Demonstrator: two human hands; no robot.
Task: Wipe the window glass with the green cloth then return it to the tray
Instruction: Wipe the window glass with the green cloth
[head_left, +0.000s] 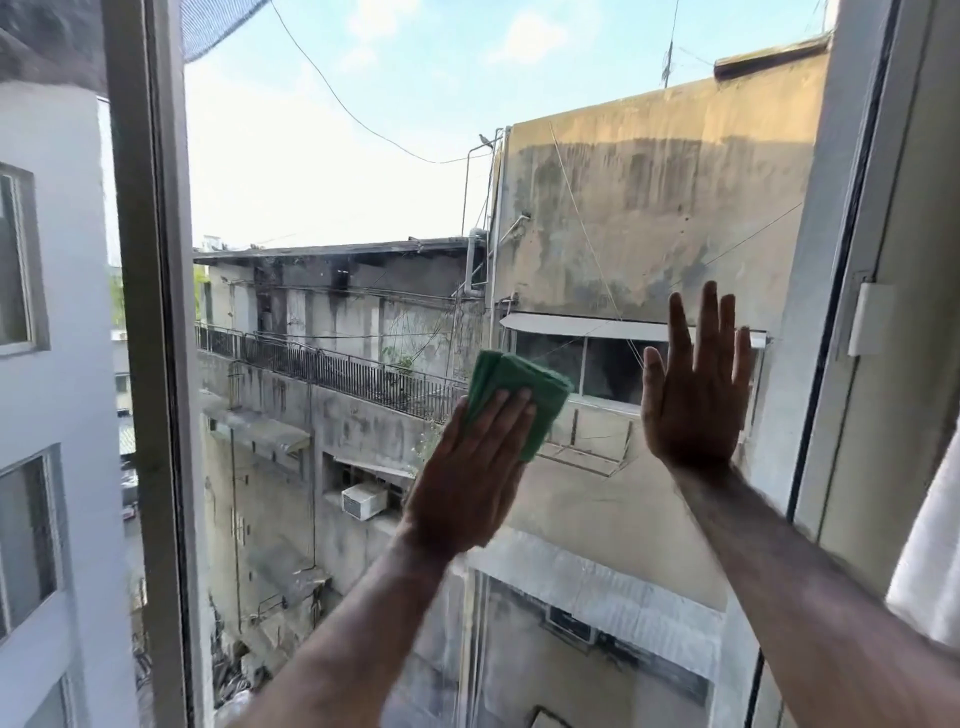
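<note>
The window glass (363, 182) fills the middle of the view, with grey buildings and sky behind it. My left hand (467, 483) lies flat on a folded green cloth (524, 384) and presses it against the pane a little below mid-height. The cloth's upper part sticks out above my fingers. My right hand (693, 384) rests flat on the glass to the right of the cloth, fingers spread and pointing up, holding nothing. No tray is in view.
A grey window frame post (150, 364) stands at the left edge of the pane. The white frame with a small latch block (872, 319) runs down the right. A pale curtain (930, 561) hangs at the far right.
</note>
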